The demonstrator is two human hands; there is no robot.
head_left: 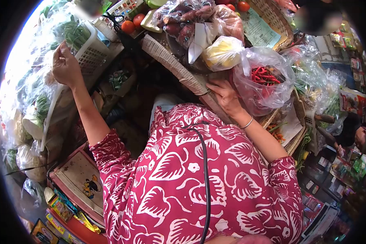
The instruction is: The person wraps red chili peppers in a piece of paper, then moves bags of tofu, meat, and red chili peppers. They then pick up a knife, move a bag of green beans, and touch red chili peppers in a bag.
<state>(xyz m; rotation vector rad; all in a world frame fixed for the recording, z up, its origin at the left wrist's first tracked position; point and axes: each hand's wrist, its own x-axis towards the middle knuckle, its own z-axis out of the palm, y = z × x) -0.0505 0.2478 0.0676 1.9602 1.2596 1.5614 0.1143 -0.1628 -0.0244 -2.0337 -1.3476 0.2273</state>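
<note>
My left hand (66, 67) is raised at the upper left, its fingers curled together beside a bundle of green vegetables (74, 34) in clear plastic. Whether anything thin is between the fingers is hidden. The bundle lies at a white plastic basket (94, 51). My right hand (227, 96) rests on the edge of the stall's ledge (175, 63), fingers stretched out and holding nothing I can see. Just right of it sits an open clear bag of red chillies (265, 76). Above it lies a knotted bag with yellow contents (223, 53).
Bagged vegetables (40, 105) crowd the left side. Tomatoes (128, 27) and bagged purple roots (183, 30) lie at the back. A wicker tray (299, 130) stands right. A picture-printed box (79, 179) sits low left. Another person's hand (360, 136) shows at far right.
</note>
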